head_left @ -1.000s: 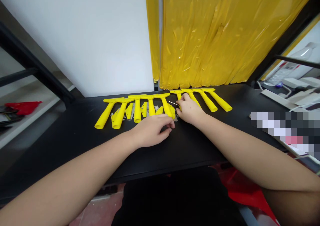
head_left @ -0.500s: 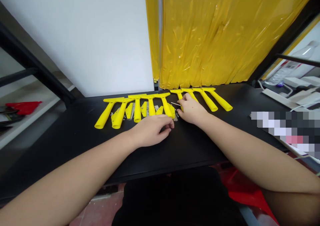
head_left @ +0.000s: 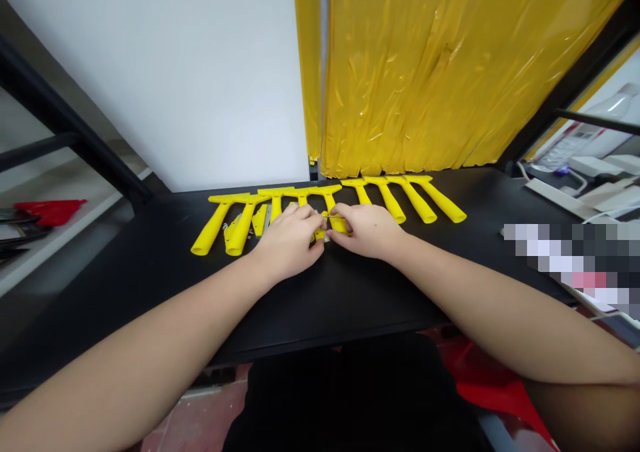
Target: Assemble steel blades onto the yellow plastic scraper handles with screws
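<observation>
My right hand [head_left: 373,231] is closed on a thin metal rod [head_left: 334,217], which points left toward my left hand. My left hand [head_left: 293,239] is curled, with thumb and fingertips by the rod's tip; what they hold is too small or hidden to make out. Beneath and behind both hands lie several yellow T-shaped plastic scraper handles [head_left: 213,229] in a row, their open tube ends toward me. Small yellow plastic pieces [head_left: 259,220] and thin metal plates lie between the handles, partly covered by my left hand. Tiny metal screws [head_left: 226,225] show at the left.
The black tabletop [head_left: 150,285] carries everything. A white panel [head_left: 200,72] and yellow plastic-wrapped stacks [head_left: 425,72] stand behind it. Black frame posts [head_left: 95,152] rise at both sides. A plastic bottle [head_left: 590,132] and white parts [head_left: 565,202] sit at the right.
My right hand has moved left with the metal rod, bringing its tip to my left hand. My left hand has shifted slightly left and forward, its fingers curling in near the rod.
</observation>
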The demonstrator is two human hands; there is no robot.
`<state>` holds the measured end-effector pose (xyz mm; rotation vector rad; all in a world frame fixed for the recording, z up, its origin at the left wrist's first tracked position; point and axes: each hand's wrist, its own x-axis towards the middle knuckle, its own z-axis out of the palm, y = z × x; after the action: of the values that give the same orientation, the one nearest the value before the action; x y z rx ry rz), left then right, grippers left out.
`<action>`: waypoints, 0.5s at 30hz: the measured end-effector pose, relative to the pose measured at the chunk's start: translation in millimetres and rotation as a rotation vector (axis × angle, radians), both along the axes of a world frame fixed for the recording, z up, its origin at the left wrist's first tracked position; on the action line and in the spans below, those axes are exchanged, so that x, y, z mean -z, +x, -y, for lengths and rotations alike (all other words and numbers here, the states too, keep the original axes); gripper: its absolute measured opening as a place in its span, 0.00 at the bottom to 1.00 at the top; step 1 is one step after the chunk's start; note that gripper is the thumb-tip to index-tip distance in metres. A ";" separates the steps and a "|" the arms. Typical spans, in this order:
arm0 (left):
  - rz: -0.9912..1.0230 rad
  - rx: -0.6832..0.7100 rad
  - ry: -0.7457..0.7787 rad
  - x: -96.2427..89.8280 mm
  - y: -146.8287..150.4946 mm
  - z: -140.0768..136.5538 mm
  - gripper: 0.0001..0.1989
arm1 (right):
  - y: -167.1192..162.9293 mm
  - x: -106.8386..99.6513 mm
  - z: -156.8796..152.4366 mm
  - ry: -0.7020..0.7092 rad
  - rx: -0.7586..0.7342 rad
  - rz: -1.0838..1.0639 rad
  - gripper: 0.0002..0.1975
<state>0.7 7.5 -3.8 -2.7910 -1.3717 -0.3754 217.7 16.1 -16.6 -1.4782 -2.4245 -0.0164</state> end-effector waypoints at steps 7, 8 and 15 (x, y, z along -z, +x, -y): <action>-0.029 -0.001 -0.036 1.1 -1.0 -4.3 0.10 | -1.1 -1.3 -1.6 -0.014 -0.042 0.096 0.21; -0.028 0.000 -0.035 0.8 -0.9 -4.3 0.10 | -0.9 -2.0 -1.7 -0.018 -0.041 0.095 0.20; -0.061 -0.005 -0.035 0.4 -2.0 -5.9 0.13 | -1.1 -2.3 -4.7 -0.027 0.001 0.008 0.22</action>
<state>-1.3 13.3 -4.2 -2.8007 -1.3862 -0.2657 216.6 20.9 -14.3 -1.4940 -2.4394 0.0101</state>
